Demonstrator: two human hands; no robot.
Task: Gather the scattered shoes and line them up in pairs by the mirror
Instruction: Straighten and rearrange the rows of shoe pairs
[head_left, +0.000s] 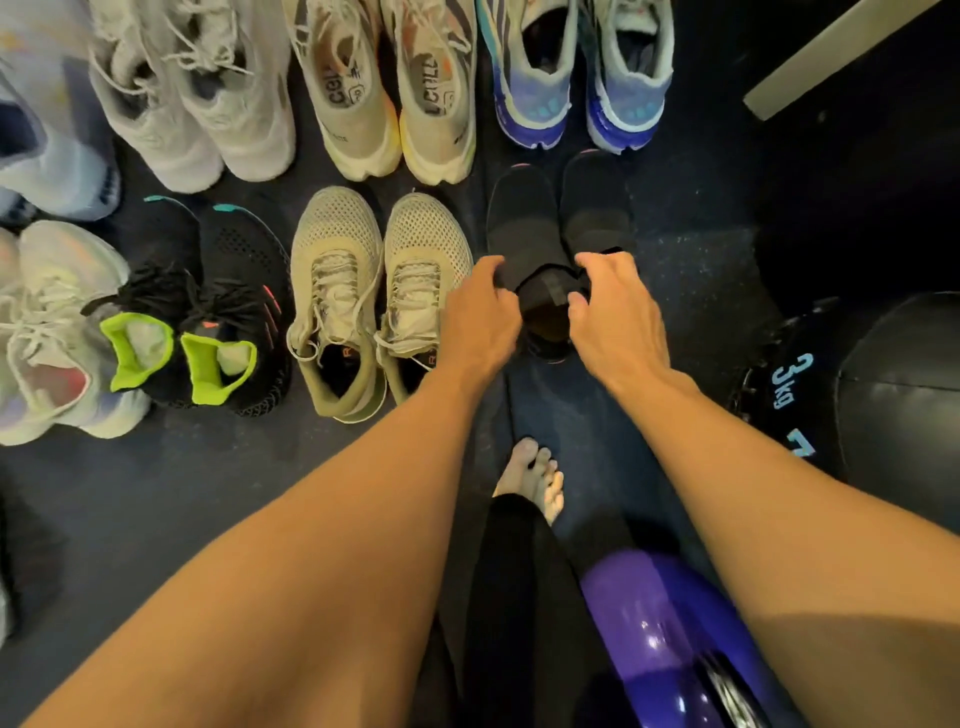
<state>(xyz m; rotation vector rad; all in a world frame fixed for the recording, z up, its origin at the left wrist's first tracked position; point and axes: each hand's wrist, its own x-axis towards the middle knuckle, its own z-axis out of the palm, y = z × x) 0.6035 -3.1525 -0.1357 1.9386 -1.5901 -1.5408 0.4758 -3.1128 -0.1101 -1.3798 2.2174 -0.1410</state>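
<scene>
Two black slip-on shoes stand side by side on the dark floor, toes pointing away from me. My left hand (480, 306) grips the opening of the left black shoe (522, 228). My right hand (615, 312) holds the heel end of the right black shoe (597, 202), whose rear is hidden under my fingers. To their left stands a beige mesh pair (379, 291), then a black pair with neon-green heels (208, 322). Behind them runs a row with a white pair (192, 104), a cream and yellow pair (389, 98) and a blue pair (576, 78).
A black 3 kg medicine ball (857, 384) sits on the floor at the right. A purple kettlebell (670, 634) stands near my bare foot (535, 478). More pale shoes (47, 332) lie at the left edge. A pale beam (831, 57) crosses the top right corner.
</scene>
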